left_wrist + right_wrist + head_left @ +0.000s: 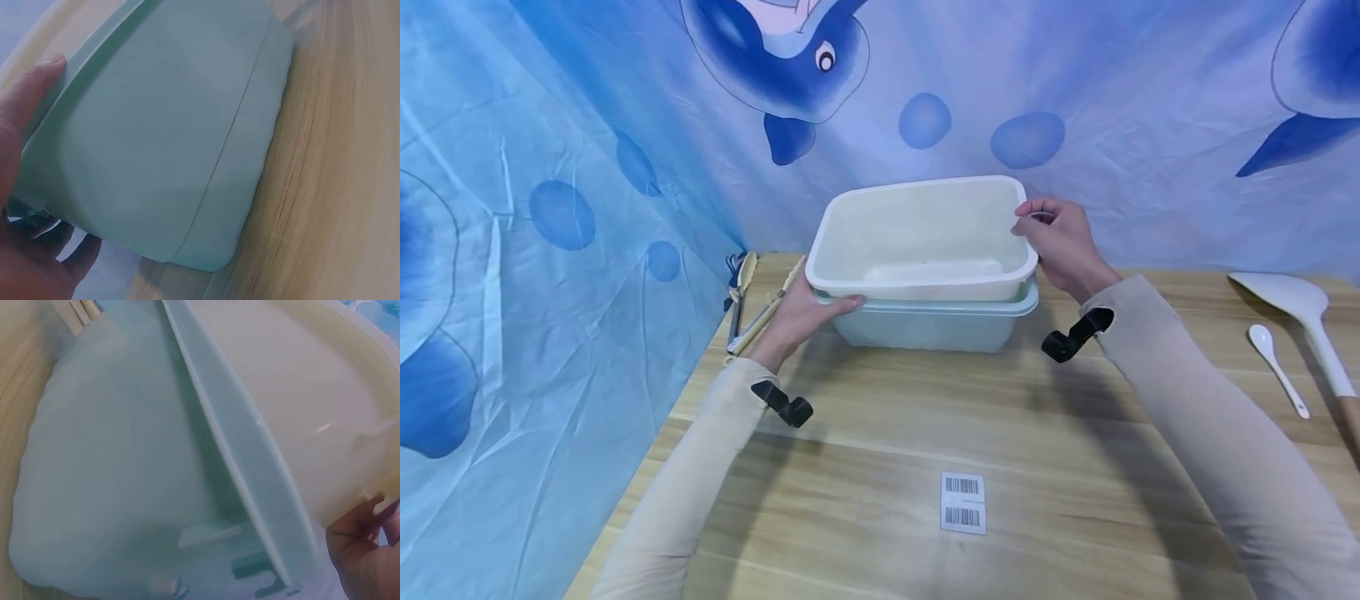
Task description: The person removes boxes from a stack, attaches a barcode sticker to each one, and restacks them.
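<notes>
A white plastic bin (925, 229) sits nested in a pale green plastic bin (925, 327) on the table, its right side raised a little above the green rim. My left hand (797, 315) holds the left end of the green bin. In the left wrist view its thumb lies over the rim, with the fingers curled below at the end. With thumb and fingers, my right hand (1060, 246) pinches the white bin's right rim, seen also in the right wrist view, where the green rim runs below that hand.
Tongs (767, 317) lie on the table left of the bins, beside another pair at the far left edge. At right are a white spatula (1288, 296) and a white spoon (1273, 362). A barcode label (962, 502) lies in front. A blue patterned curtain (1112, 100) stands behind.
</notes>
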The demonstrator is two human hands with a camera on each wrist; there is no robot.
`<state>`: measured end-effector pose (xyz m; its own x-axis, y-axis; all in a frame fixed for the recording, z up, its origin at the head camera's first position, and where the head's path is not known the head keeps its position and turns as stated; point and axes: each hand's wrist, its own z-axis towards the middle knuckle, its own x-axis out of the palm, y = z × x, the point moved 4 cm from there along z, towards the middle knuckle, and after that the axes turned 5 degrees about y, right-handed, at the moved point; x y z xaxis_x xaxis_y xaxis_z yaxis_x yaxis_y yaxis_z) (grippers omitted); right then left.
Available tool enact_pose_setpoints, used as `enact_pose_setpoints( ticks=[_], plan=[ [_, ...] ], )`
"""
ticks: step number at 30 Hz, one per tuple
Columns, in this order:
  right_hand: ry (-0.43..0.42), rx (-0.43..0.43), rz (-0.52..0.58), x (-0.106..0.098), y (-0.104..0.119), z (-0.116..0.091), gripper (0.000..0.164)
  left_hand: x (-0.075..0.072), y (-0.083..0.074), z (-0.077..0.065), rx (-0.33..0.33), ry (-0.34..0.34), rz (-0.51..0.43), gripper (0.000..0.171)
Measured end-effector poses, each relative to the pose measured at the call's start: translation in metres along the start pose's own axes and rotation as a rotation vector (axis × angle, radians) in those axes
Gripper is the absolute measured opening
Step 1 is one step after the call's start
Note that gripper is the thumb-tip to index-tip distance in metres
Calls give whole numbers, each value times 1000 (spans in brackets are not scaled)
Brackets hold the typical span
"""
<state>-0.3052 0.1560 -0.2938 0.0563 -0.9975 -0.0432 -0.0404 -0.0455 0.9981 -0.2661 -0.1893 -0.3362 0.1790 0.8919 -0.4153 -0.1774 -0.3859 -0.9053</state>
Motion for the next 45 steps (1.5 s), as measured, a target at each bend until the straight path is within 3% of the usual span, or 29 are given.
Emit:
enact_pose_setpoints(
  ticks=[8,15,19,29,37,45],
  plan=[
    [-6,-93,199,-3,13,-3,12,-1,2,2,-28,-9,44,99],
    [-23,-115,289,-5,34,-7,10,1,-30,-11,-106,9,80,102],
    [-30,-134,317,-9,41,-10,9,2,-34,-11,-110,17,88,103],
    [0,-171,366,-19,61,-18,9,-1,3,6,-134,4,121,110],
    [-7,-184,369,-25,79,-23,10,-2,4,6,-151,-4,168,110],
    [-17,-205,394,-45,86,-33,12,-2,3,7,-146,15,164,109]
  ],
)
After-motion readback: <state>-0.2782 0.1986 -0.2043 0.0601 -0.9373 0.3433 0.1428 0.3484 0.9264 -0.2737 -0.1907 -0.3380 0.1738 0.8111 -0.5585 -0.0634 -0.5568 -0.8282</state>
